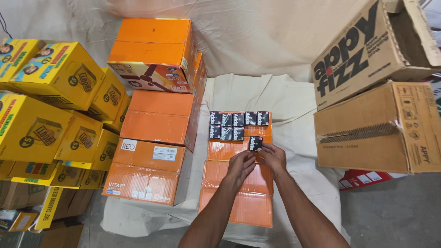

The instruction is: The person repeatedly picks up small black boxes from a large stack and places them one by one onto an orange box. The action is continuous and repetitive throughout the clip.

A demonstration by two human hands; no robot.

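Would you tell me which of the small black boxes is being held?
The small black box below the two rows, pinched between both hands; the others lie flat on the orange carton.

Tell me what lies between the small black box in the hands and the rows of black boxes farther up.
In the head view, only a bare strip of the orange carton's top separates the held black box from the rows of black boxes.
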